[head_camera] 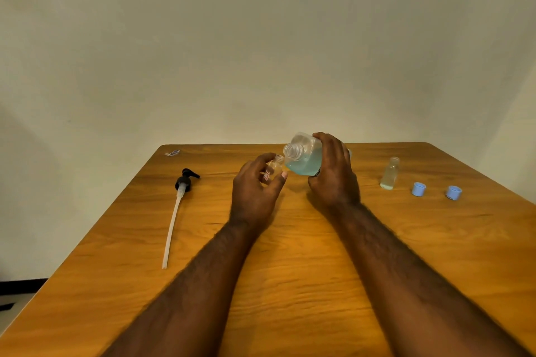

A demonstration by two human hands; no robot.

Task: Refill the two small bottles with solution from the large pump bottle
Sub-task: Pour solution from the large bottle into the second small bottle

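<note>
— Which step is in hand?
— The first pour is judged to be beginning. The large clear square bottle of blue-green solution (pixel 304 164), its pump removed, is gripped round the body by the right hand (pixel 333 177) and tilted, open neck toward the left. The small clear uncapped bottle (pixel 274 168) is held upright between thumb and curled fingers of the left hand (pixel 255 191), its mouth just beside that neck. No stream can be made out.
— What is called for next?
— The neck must be brought over the narrow mouth and tipped slowly, or solution may be spilled.
— And the surroundings?
— A plain pale wall (pixel 261 38) is seen behind a wooden table (pixel 319 269). At the left a black pump head (pixel 185 180) with a long white tube is laid flat. At the right a second small clear bottle (pixel 390 174) is stood near two light-blue caps (pixel 418 189) (pixel 453 193).
</note>
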